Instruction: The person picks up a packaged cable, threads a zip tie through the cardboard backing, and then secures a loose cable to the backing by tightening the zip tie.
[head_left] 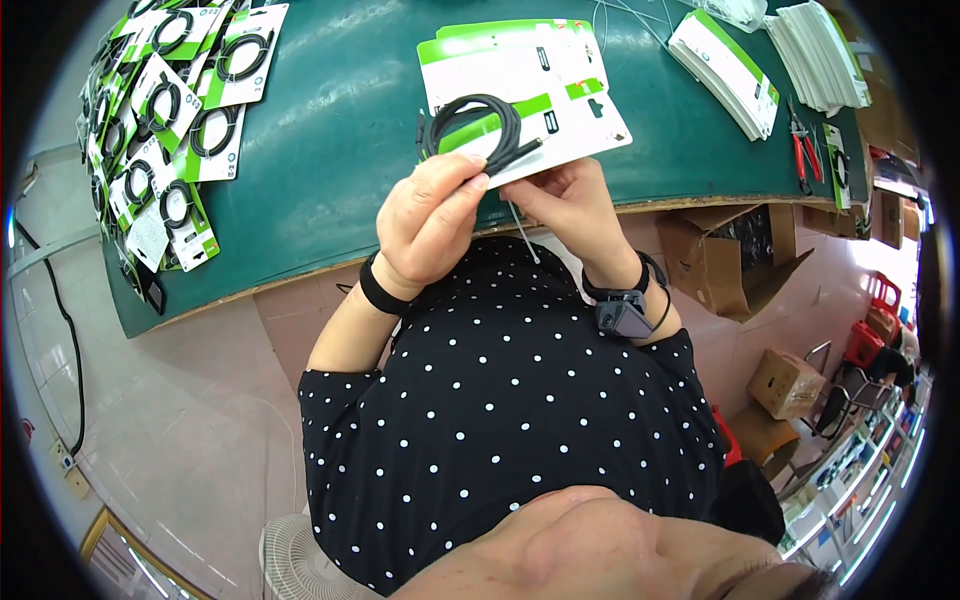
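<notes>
A left hand (430, 218) pinches a coiled black cable (513, 125) over a white-and-green card (600, 128) near the front edge of a green bench (330, 150). The right hand (572, 208), partly hidden, is at the card's lower edge; whether its grip is closed cannot be told. A pale tie (524, 236) dangles below. Should the left grip slacken, the cable could spring open or slide off the card.

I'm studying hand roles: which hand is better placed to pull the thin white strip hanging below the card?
Probably the right hand: it is at the lower edge of the card, with the thin white strip hanging near its thumb. The left hand pinches the black cable coil.
</notes>
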